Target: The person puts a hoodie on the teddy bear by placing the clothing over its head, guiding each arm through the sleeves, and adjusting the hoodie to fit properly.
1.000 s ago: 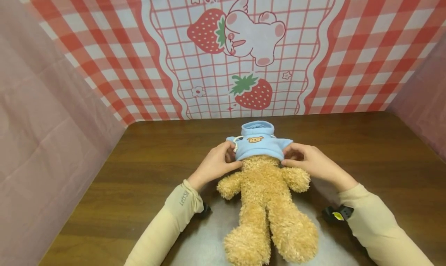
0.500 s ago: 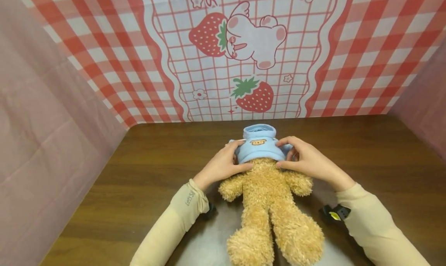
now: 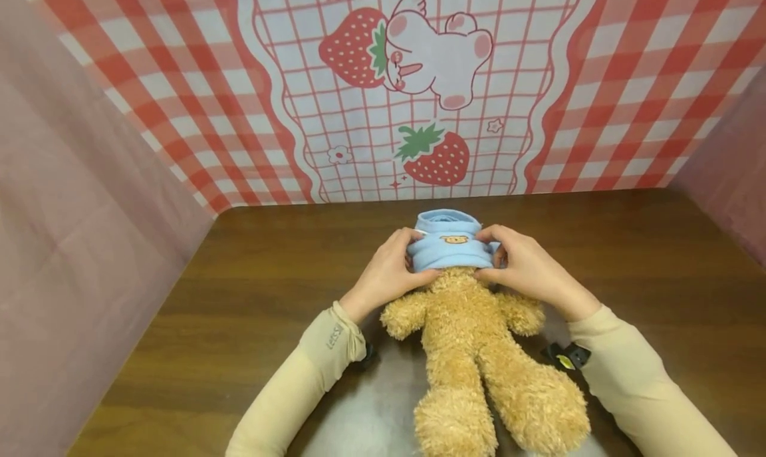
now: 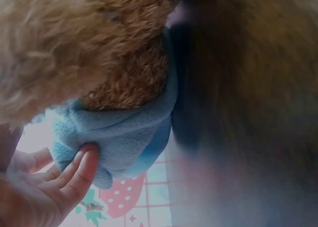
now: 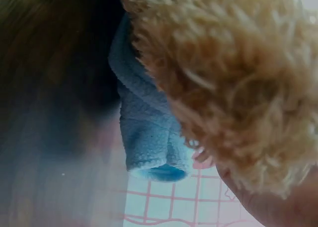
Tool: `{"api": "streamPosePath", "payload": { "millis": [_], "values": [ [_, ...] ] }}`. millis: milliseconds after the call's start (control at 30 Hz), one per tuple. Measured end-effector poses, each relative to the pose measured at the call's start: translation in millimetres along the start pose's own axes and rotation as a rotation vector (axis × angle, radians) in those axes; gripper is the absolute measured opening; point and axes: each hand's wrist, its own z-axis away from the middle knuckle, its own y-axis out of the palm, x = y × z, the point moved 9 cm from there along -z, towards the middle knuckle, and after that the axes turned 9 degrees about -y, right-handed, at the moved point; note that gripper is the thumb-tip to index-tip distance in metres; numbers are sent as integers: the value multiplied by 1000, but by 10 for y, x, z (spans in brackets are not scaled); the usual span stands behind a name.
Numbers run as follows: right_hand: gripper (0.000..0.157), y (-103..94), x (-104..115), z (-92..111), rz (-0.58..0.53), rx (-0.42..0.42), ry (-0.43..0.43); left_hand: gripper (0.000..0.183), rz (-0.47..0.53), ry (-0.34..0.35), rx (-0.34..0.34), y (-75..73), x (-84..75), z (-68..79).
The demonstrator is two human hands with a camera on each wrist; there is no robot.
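On its back lies a tan plush teddy bear [image 3: 463, 324], feet toward me. A small light-blue doll hoodie [image 3: 445, 252] with a bear-face patch covers its head, its hem around the neck. My left hand [image 3: 389, 264] grips the hoodie's left side, thumb at the hem and fingers higher on the cloth. Opposite it, my right hand [image 3: 526, 261] pinches the other side the same way. In the left wrist view, fingers [image 4: 79, 175] press the blue fleece. The right wrist view has an open sleeve end [image 5: 164, 172], while fur hides most of that hand.
The brown wooden table [image 3: 239, 297] reaches back to a red-and-white checked cloth [image 3: 221, 111] printed with strawberries. Pink curtains [image 3: 78, 211] hang at both sides. Dark wrist-camera mounts [image 3: 568, 357] sit under both cuffs.
Both hands have moved from the hoodie's sleeves inward onto its front and hem, bunching the cloth. The teddy bear has shifted slightly right, its legs swinging right.
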Motion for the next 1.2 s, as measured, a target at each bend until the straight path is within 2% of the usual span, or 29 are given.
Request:
{"api": "streamPosePath", "payload": {
  "millis": [400,633,900,1067,1200],
  "values": [
    [23,-7,15,-7,34,-64,-22,53,-43,0,-42,-23,-21,28],
    [19,7,22,14,41,-85,-44,49,-54,8,-30,-2,-20,26],
    [12,43,32,33,0,-79,-36,41,-114,66,-75,-7,-102,55],
    [9,37,66,63,-37,-84,-77,39,-103,24,-99,-17,-86,62],
    [12,28,154,59,-64,-85,-163,39,-104,-31,-109,-26,-53,48]
  ]
}}
